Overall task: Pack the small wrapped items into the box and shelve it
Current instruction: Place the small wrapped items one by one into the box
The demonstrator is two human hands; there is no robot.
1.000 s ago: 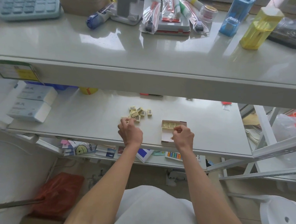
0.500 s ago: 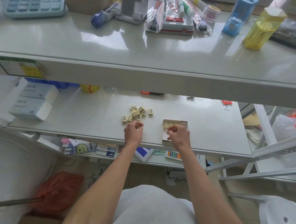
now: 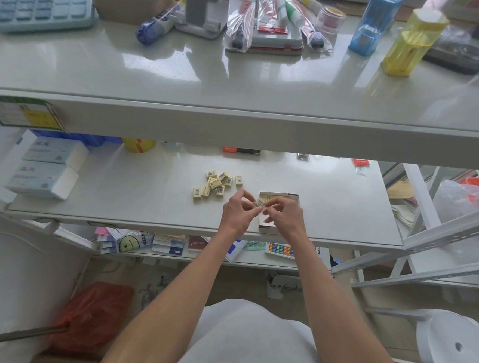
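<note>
Several small pale-yellow wrapped items (image 3: 217, 184) with barcode labels lie in a loose pile on the middle shelf (image 3: 146, 200). To their right sits a small open cardboard box (image 3: 294, 198), partly hidden by my right hand. One wrapped item (image 3: 259, 202) is pinched between the fingertips of my left hand (image 3: 237, 212) and my right hand (image 3: 284, 217), which meet just above the box's left edge.
White tissue packs (image 3: 45, 165) are stacked at the shelf's left end. The upper shelf carries a calculator (image 3: 42, 0), pens, packets and blue and yellow containers. Booklets and an abacus toy lie on the lower shelf. A paper roll (image 3: 453, 346) stands at the right.
My left hand has moved right from the pile with one wrapped item. Both hands now meet over the box, holding that item between them.
</note>
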